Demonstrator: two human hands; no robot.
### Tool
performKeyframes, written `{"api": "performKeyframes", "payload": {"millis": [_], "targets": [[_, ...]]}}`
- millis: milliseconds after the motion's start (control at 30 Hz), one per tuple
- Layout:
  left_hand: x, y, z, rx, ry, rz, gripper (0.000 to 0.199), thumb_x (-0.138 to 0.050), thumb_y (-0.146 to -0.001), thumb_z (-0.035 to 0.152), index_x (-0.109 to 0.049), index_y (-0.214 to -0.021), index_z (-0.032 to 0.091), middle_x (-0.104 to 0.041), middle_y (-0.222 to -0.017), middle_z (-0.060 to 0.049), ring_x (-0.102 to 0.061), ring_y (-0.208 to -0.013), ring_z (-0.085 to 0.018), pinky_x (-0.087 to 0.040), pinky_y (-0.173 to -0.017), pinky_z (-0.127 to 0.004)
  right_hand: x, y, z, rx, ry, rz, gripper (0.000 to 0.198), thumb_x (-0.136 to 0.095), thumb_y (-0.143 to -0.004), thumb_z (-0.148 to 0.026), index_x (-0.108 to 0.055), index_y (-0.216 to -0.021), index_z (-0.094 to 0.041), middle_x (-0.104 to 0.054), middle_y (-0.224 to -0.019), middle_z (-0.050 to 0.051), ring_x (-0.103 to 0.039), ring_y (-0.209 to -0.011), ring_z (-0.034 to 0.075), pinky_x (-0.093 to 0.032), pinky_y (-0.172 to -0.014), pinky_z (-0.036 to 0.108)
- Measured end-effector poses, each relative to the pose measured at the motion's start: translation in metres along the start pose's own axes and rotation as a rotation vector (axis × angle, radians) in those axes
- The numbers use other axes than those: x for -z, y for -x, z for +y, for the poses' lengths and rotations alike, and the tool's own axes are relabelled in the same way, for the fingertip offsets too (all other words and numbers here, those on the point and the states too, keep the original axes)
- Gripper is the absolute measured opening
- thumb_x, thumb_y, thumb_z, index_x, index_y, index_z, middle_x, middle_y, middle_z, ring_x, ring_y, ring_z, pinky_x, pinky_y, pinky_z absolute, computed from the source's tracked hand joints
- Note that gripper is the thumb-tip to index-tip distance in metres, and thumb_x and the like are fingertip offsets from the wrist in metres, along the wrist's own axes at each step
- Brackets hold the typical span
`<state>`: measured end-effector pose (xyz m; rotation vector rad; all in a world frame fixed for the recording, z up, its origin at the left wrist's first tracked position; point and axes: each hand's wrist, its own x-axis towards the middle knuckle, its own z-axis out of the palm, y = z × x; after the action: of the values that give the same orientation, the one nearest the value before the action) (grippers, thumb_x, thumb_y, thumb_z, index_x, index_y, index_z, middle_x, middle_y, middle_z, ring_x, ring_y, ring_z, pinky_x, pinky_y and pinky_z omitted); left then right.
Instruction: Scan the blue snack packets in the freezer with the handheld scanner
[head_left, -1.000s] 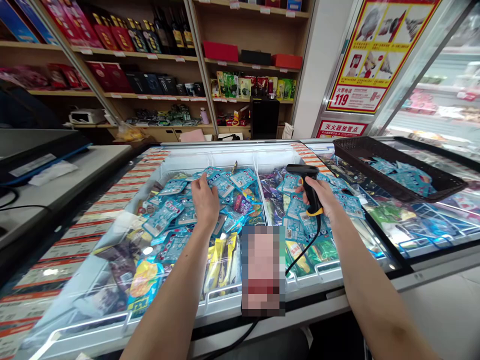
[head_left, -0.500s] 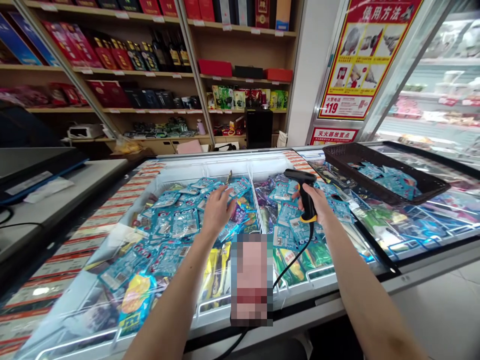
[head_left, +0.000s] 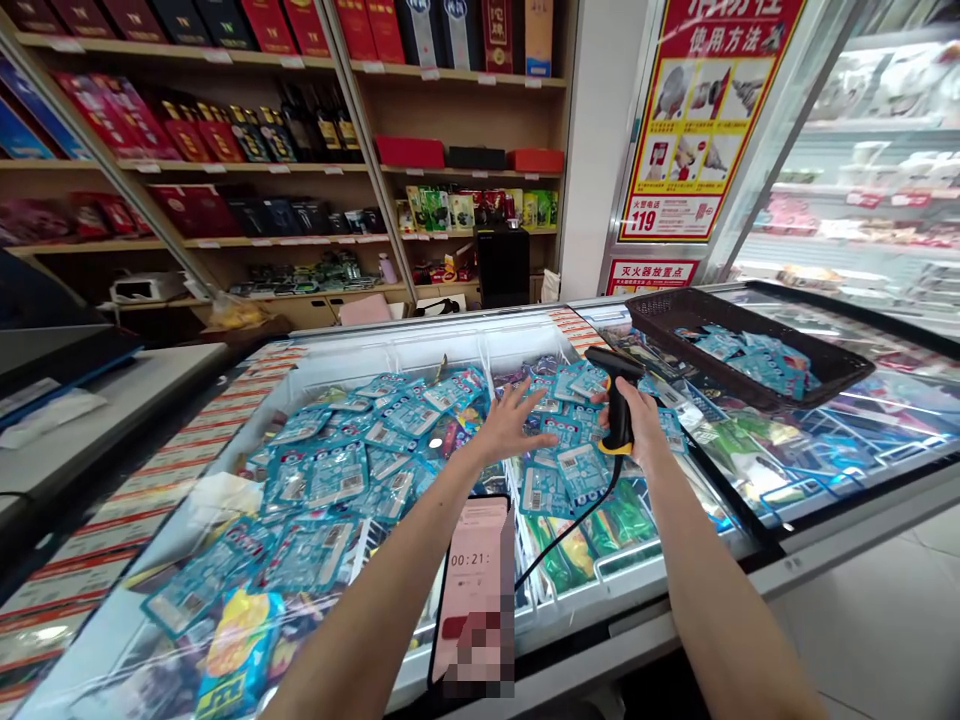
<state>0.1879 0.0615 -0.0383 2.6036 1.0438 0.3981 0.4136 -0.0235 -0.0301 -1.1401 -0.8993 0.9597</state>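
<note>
My right hand point(head_left: 637, 420) is wrapped round the grip of a black and yellow barcode scanner point(head_left: 618, 405), its cable trailing down toward me. Fingers spread and holding nothing, my left hand point(head_left: 514, 425) hovers over the middle of the freezer, left of the scanner. Many small blue packets point(head_left: 315, 475) lie spread on the freezer's glass top, to the left of my left hand. More blue packets point(head_left: 574, 470) lie below and around the scanner. A phone point(head_left: 474, 590) showing a timer rests at the near edge; part of it is blurred out.
A dark brown basket point(head_left: 840, 385) with some blue packets stands on the right of the freezer. Price labels point(head_left: 150, 500) line the left edge. Behind are shelves point(head_left: 457, 75) with boxes and bottles. A grey counter point(head_left: 165, 390) is at the left.
My left hand has moved right, from over the left packets toward the scanner, with its fingers spreading. The scanner stays in my right hand. The view has shifted slightly.
</note>
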Motion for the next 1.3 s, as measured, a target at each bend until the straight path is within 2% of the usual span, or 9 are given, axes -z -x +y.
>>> {"api": "performKeyframes", "payload": {"millis": [100, 167, 267, 367, 633, 900, 1067, 1167, 1300], "targets": [[-0.004, -0.020, 0.012, -0.035, -0.027, -0.033, 0.102, -0.050, -0.064, 0.081, -0.017, -0.149, 0.036, -0.002, -0.159, -0.003, 0.006, -0.142, -0.043, -0.009, -0.108, -0.067, 0.001, -0.004, 0.004, -0.010, 0.013, 0.065, 0.044, -0.055, -0.076, -0.063, -0.057, -0.094, -0.024, -0.068, -0.090, 0.007, -0.058, -0.052, 0.017, -0.049, -0.048, 0.034], [-0.007, -0.031, 0.018, -0.080, -0.049, -0.055, 0.102, -0.050, -0.063, 0.082, -0.016, -0.149, 0.038, -0.003, -0.159, -0.001, 0.007, -0.141, -0.044, -0.005, -0.106, -0.070, 0.000, -0.007, 0.008, -0.002, 0.036, 0.091, 0.045, -0.055, -0.075, -0.064, -0.057, -0.094, -0.024, -0.069, -0.095, 0.008, -0.058, -0.052, 0.018, -0.050, -0.049, 0.035], [-0.013, -0.041, 0.022, -0.122, -0.080, -0.085, 0.094, -0.048, -0.065, 0.082, -0.024, -0.146, 0.041, -0.010, -0.158, 0.002, 0.002, -0.141, -0.045, -0.008, -0.105, -0.071, 0.000, -0.011, 0.015, 0.030, 0.040, 0.098, 0.047, -0.052, -0.076, -0.066, -0.058, -0.096, -0.024, -0.068, -0.104, 0.008, -0.060, -0.053, 0.018, -0.050, -0.049, 0.036], [-0.015, -0.041, 0.020, -0.119, -0.111, -0.052, 0.084, -0.047, -0.069, 0.078, -0.031, -0.143, 0.042, -0.018, -0.157, 0.002, -0.008, -0.141, -0.044, -0.013, -0.105, -0.070, 0.000, -0.015, 0.021, 0.041, 0.043, 0.126, 0.050, -0.049, -0.077, -0.067, -0.058, -0.099, -0.023, -0.069, -0.103, 0.009, -0.060, -0.052, 0.018, -0.050, -0.048, 0.036], [-0.007, -0.019, 0.000, -0.017, -0.125, 0.004, 0.073, -0.042, -0.075, 0.075, -0.036, -0.140, 0.043, -0.032, -0.152, 0.001, -0.018, -0.138, -0.043, -0.014, -0.102, -0.073, -0.024, -0.027, 0.026, -0.038, 0.000, 0.125, 0.048, -0.054, -0.075, -0.064, -0.062, -0.093, -0.019, -0.069, -0.070, 0.006, -0.054, -0.042, 0.015, -0.047, -0.043, 0.031], [-0.001, 0.011, -0.035, 0.028, -0.153, 0.157, 0.067, -0.040, -0.079, 0.071, -0.044, -0.137, 0.036, -0.041, -0.146, -0.001, -0.029, -0.136, -0.032, -0.021, -0.111, -0.054, -0.068, -0.036, 0.032, -0.019, -0.017, 0.010, 0.046, -0.055, -0.076, -0.061, -0.060, -0.091, -0.018, -0.071, -0.084, 0.008, -0.056, -0.043, 0.012, -0.048, -0.041, 0.026], [0.004, 0.027, -0.056, 0.027, -0.140, 0.215, 0.065, -0.039, -0.083, 0.067, -0.047, -0.136, 0.030, -0.042, -0.145, -0.003, -0.029, -0.137, -0.027, -0.017, -0.115, -0.047, -0.091, -0.036, 0.037, -0.020, -0.027, -0.077, 0.047, -0.056, -0.075, -0.061, -0.062, -0.090, -0.018, -0.072, -0.083, 0.008, -0.057, -0.043, 0.012, -0.050, -0.042, 0.027], [0.011, 0.033, -0.064, 0.041, -0.078, 0.195, 0.065, -0.035, -0.086, 0.065, -0.043, -0.139, 0.029, -0.038, -0.148, -0.003, -0.025, -0.140, -0.026, -0.018, -0.115, -0.045, -0.097, -0.032, 0.035, -0.003, -0.074, -0.102, 0.045, -0.058, -0.074, -0.060, -0.062, -0.088, -0.017, -0.072, -0.092, 0.009, -0.057, -0.042, 0.011, -0.048, -0.040, 0.027], [0.016, 0.034, -0.069, 0.166, 0.059, 0.207, 0.062, -0.021, -0.093, 0.056, -0.034, -0.145, 0.024, -0.036, -0.150, -0.006, -0.027, -0.140, -0.024, -0.025, -0.112, -0.043, -0.094, -0.024, 0.028, 0.032, -0.117, -0.105, 0.042, -0.058, -0.076, -0.059, -0.062, -0.089, -0.019, -0.071, -0.102, 0.009, -0.058, -0.044, 0.012, -0.048, -0.041, 0.028]]}}
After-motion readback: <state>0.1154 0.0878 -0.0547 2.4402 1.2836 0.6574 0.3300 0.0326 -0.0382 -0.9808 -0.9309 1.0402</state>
